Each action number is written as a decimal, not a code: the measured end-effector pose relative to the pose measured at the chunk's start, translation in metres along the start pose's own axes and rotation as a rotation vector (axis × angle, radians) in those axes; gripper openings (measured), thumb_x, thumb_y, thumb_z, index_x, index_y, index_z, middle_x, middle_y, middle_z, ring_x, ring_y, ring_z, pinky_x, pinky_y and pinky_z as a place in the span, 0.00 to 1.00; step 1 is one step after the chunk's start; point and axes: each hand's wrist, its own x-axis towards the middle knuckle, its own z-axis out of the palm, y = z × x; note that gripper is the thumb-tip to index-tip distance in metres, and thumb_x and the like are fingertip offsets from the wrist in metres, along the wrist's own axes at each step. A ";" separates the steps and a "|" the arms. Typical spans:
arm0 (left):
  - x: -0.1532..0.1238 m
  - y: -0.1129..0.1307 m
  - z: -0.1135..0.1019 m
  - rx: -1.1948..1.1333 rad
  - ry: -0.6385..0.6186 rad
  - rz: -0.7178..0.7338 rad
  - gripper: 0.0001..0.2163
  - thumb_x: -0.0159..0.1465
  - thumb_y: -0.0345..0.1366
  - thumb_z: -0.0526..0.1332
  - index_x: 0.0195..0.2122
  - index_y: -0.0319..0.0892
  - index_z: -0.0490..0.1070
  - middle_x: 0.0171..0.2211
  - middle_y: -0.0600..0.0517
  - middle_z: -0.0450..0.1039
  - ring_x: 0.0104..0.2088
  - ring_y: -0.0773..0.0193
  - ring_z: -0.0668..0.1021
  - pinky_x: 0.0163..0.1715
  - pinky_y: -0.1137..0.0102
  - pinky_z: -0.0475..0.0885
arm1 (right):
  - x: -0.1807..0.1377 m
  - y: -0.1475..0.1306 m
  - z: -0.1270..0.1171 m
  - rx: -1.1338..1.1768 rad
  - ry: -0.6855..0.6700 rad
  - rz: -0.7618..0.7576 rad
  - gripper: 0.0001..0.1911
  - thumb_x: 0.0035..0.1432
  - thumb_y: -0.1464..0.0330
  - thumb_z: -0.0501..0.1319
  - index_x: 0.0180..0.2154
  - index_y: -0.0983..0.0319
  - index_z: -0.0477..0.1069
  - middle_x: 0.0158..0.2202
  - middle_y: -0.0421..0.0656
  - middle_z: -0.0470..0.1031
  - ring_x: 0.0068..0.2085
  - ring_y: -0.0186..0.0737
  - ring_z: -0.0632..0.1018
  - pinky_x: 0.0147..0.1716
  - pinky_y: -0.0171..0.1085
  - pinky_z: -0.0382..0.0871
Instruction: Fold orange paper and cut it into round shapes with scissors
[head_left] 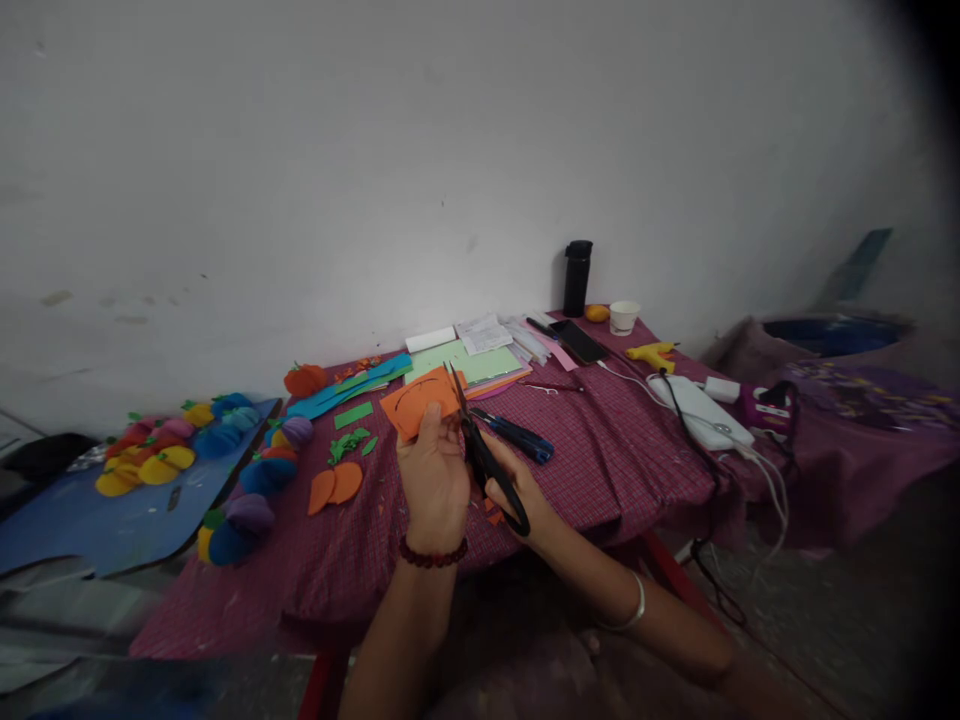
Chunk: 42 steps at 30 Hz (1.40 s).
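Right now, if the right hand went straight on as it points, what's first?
Led by the scissors, the right hand would likely meet the orange paper in the left hand first; depth there is unclear.

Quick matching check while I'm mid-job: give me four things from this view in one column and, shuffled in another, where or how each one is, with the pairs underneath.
Things
1. scissors
2. orange paper
3. bottle
4. glue gun

Places, colours and states
A. black, standing upright near the wall
B. held in the left hand, with dark lines drawn on it
C. yellow, lying on the checked cloth
D. held in the right hand

Pairs: 1-D, 2-B, 3-A, 4-C
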 end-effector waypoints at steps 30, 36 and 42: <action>-0.001 0.007 -0.002 -0.054 -0.018 -0.043 0.04 0.55 0.26 0.67 0.30 0.40 0.74 0.28 0.55 0.78 0.29 0.71 0.79 0.35 0.75 0.74 | -0.009 0.001 0.010 0.126 0.108 0.121 0.37 0.50 0.48 0.65 0.56 0.60 0.67 0.30 0.42 0.68 0.29 0.36 0.68 0.26 0.35 0.65; -0.001 0.009 -0.003 -0.045 -0.048 -0.026 0.05 0.54 0.26 0.68 0.29 0.42 0.74 0.28 0.57 0.78 0.30 0.72 0.79 0.35 0.75 0.73 | -0.008 -0.004 0.009 0.073 0.104 0.135 0.34 0.51 0.50 0.65 0.56 0.59 0.67 0.30 0.43 0.69 0.32 0.39 0.71 0.28 0.36 0.67; 0.004 0.015 -0.005 0.015 -0.068 0.031 0.06 0.52 0.27 0.69 0.30 0.42 0.74 0.29 0.58 0.77 0.31 0.71 0.78 0.35 0.75 0.72 | -0.009 0.002 0.010 0.219 0.058 0.215 0.37 0.48 0.52 0.68 0.57 0.58 0.65 0.25 0.36 0.63 0.19 0.27 0.60 0.17 0.30 0.54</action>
